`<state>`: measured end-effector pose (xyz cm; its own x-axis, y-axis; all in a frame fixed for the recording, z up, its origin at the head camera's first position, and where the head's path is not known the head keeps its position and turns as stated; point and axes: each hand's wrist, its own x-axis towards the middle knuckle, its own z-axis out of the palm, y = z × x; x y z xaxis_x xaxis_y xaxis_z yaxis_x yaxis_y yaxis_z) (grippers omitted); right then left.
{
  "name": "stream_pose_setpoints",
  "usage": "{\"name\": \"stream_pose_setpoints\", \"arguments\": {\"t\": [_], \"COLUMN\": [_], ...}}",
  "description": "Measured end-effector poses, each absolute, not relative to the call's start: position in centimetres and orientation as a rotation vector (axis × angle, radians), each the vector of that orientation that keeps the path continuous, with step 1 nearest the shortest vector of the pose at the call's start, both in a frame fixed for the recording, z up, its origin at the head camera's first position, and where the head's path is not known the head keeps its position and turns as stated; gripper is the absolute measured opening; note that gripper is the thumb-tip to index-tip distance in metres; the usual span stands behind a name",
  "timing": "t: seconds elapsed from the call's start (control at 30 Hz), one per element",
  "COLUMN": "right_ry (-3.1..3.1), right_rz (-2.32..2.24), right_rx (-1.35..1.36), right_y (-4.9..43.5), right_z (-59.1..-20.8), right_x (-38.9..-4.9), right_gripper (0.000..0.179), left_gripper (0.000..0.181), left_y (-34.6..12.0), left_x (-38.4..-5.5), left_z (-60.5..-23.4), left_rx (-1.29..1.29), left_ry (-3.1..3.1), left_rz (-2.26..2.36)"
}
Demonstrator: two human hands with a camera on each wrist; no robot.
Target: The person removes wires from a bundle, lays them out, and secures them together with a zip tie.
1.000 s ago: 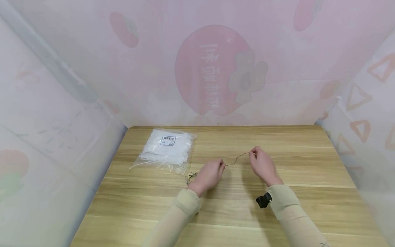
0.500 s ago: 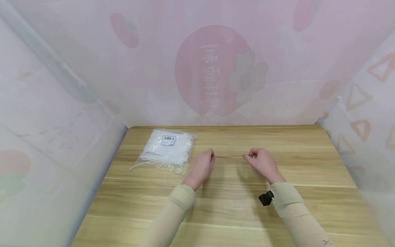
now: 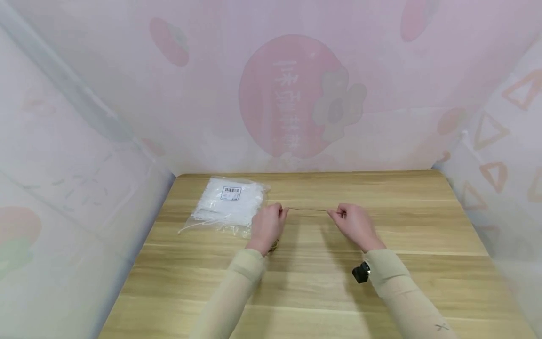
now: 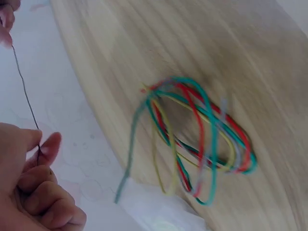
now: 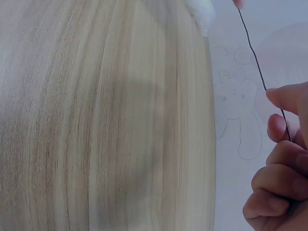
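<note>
A thin dark wire point(image 3: 307, 209) stretches between my two hands above the table. My left hand point(image 3: 267, 230) pinches one end between thumb and index finger, the other fingers curled in. The right hand point(image 3: 355, 227) pinches the other end the same way; the right wrist view shows the wire point(image 5: 252, 50) running into its grip. A loose coil of wires point(image 4: 200, 130) in red, green, yellow and grey appears in the left wrist view, apart from the fingers; in the head view the left hand and wrist mostly hide it.
On the wooden table point(image 3: 313, 292), just left of my left hand, lies a clear plastic bag point(image 3: 224, 209) of white zip ties with a barcode label. Printed panels point(image 3: 203, 117) stand behind the table and along both sides.
My left hand has moved left and away from me, drawing the wire from a bent curve to nearly straight. The right hand has shifted slightly left, its pinch kept.
</note>
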<state>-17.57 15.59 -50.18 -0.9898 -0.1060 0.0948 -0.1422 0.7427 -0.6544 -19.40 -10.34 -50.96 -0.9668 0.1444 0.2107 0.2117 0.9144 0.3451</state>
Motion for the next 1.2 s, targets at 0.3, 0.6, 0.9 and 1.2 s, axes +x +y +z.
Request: {"name": "stream_pose_setpoints", "arguments": {"t": [0.3, 0.6, 0.9, 1.2], "right_ry": [-2.959, -3.034, -2.930, -2.853], "right_rz": [1.067, 1.007, 0.925, 0.922], "right_rx": [0.200, 0.236, 0.318, 0.280], "right_y": [16.7, 17.1, 16.6, 17.1], "right_z": [-50.2, -50.3, -50.2, -50.6], "right_x": [-17.8, -17.9, -17.8, -18.4], "right_gripper": [0.026, 0.029, 0.041, 0.047], "left_gripper": [0.027, 0.018, 0.017, 0.043], "left_y": [-12.1, -12.4, -11.7, -12.0], "left_x": [-20.0, -20.3, -20.3, -20.5], "left_z": [-51.5, -51.5, -51.7, -51.1], "left_rx": [-0.487, -0.528, -0.415, -0.305], "left_ry": [-3.008, -3.016, -2.955, -2.928], "left_rz": [-0.631, -0.559, -0.527, -0.524]}}
